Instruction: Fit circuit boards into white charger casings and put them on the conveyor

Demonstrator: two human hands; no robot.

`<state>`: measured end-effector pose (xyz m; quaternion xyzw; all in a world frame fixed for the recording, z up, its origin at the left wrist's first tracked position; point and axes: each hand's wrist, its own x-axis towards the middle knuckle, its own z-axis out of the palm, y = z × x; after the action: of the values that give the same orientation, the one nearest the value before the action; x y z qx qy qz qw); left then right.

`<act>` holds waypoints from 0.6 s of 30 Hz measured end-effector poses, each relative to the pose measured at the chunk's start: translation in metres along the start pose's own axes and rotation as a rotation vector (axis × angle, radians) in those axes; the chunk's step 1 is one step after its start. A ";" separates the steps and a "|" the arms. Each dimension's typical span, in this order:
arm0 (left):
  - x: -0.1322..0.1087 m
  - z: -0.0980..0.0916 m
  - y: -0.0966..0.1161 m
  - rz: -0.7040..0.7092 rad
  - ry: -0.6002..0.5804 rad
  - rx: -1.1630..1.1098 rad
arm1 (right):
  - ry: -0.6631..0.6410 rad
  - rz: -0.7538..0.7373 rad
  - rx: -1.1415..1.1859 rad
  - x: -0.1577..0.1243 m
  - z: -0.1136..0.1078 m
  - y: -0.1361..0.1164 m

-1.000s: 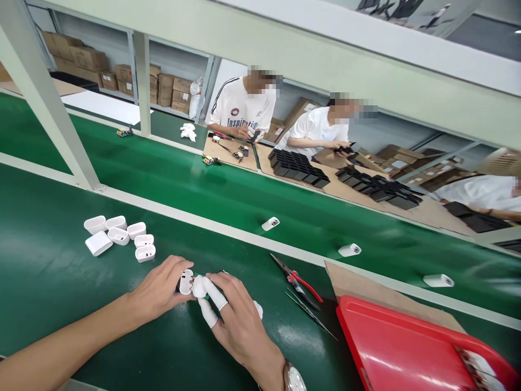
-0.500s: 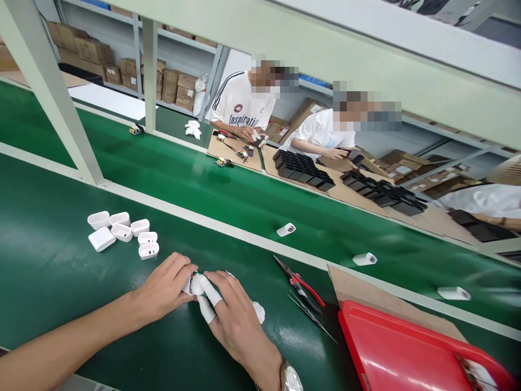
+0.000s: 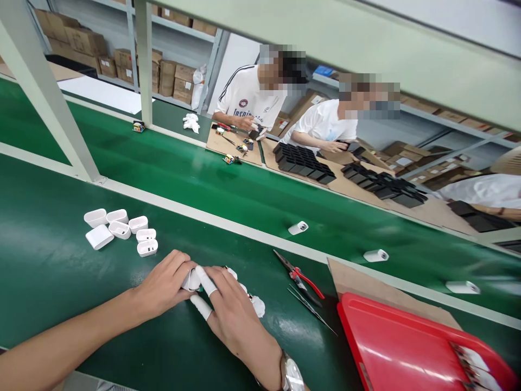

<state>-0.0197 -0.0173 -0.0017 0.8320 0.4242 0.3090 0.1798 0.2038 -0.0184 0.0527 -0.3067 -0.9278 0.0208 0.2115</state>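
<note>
My left hand (image 3: 169, 285) is closed around a white plastic housing (image 3: 188, 281), which the fingers partly hide. At its mouth sits a small white-coated circuit board (image 3: 194, 281), with a bit of green showing below. My right hand (image 3: 236, 309), wearing white finger cots on thumb and index finger, pinches this board against the housing. More white-covered boards (image 3: 257, 307) lie on the bench just beyond the right hand, partly hidden by it. Up and to the left stand several white oval housings (image 3: 147, 248), most with the open side up.
Red-handled pliers (image 3: 299, 278) and tweezers (image 3: 311, 310) lie right of my hands, beside a red bin (image 3: 391, 342) on cardboard. Beyond a pale rail (image 3: 211, 216), white chargers (image 3: 376, 255) rest on the green belt (image 3: 244, 190). Co-workers sit opposite near stacked black cases (image 3: 303, 163).
The white-coated board has tilted closer into the housing's mouth, and my right index finger now lies over it. The white chargers on the belt have shifted right.
</note>
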 end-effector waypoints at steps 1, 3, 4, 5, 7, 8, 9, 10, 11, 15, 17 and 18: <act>0.000 0.000 0.000 -0.020 -0.013 -0.036 | -0.014 0.021 0.014 -0.002 0.000 0.002; 0.000 -0.001 -0.001 -0.048 -0.041 -0.117 | -0.018 0.043 0.050 -0.006 0.001 0.005; 0.000 -0.001 -0.001 -0.054 -0.054 -0.153 | -0.003 0.039 0.071 -0.008 0.002 0.006; 0.000 -0.001 -0.001 -0.058 -0.066 -0.180 | 0.014 0.027 0.093 -0.009 0.003 0.007; -0.001 0.001 -0.002 -0.060 -0.076 -0.209 | 0.047 0.007 0.116 -0.009 0.004 0.006; -0.001 0.002 -0.003 -0.060 -0.079 -0.213 | 0.055 0.001 0.117 -0.007 0.004 0.005; -0.001 0.003 -0.004 -0.062 -0.078 -0.214 | 0.054 0.001 0.113 -0.005 0.004 0.003; -0.001 0.003 -0.005 -0.064 -0.076 -0.214 | 0.045 0.003 0.106 -0.002 0.004 0.002; -0.001 0.004 -0.005 -0.067 -0.078 -0.216 | 0.033 0.012 0.102 0.001 0.004 0.000; 0.001 0.000 -0.006 -0.090 -0.086 -0.240 | -0.015 0.047 0.148 0.009 0.006 0.002; 0.001 -0.003 -0.004 -0.104 -0.098 -0.255 | -0.014 0.046 0.163 0.009 0.008 0.005; 0.001 -0.004 -0.004 -0.119 -0.101 -0.262 | -0.002 0.042 0.162 0.009 0.009 0.007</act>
<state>-0.0240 -0.0141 -0.0008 0.7894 0.4193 0.3080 0.3258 0.1971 -0.0068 0.0466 -0.3080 -0.9166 0.1005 0.2344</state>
